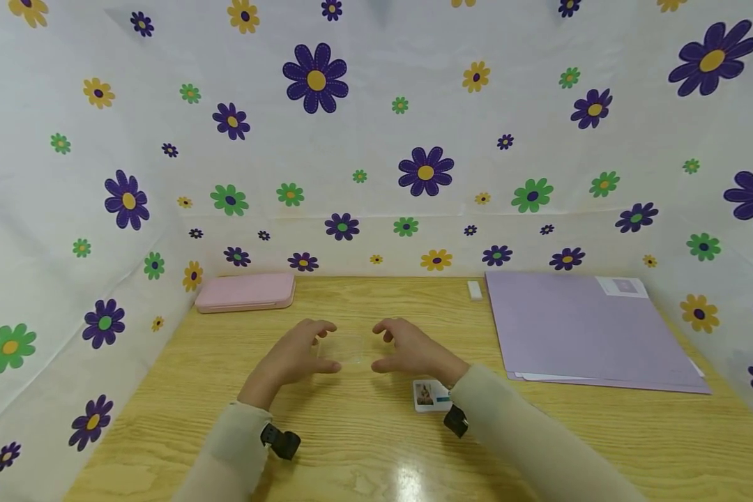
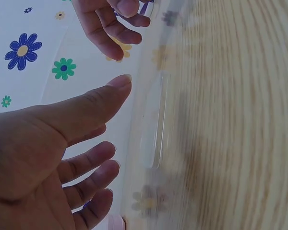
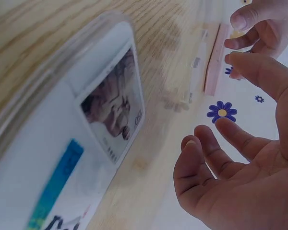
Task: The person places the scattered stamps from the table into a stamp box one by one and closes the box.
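Observation:
A clear, shallow plastic piece [image 1: 346, 350] [image 2: 156, 127], perhaps a lid, lies on the wooden table between the two hands. My left hand [image 1: 295, 354] [image 2: 81, 139] is just to its left, palm inward, fingers loosely bent with a gap to the thumb. Opposite it, my right hand [image 1: 414, 350] [image 3: 245, 158] has the same relaxed curve, with nothing held. Whether the left fingertips touch the clear piece, I cannot tell. Near the right wrist lies a rounded clear box with a picture card [image 1: 431, 396] [image 3: 110, 105], partly covered by the sleeve in the head view.
A pink case [image 1: 246, 291] lies at the back left. Toward the back right are a small white block [image 1: 474, 291] and a large purple folder [image 1: 577, 335] with white sheets under it. Flower-printed cloth [image 1: 376, 125] walls the table at the back and sides.

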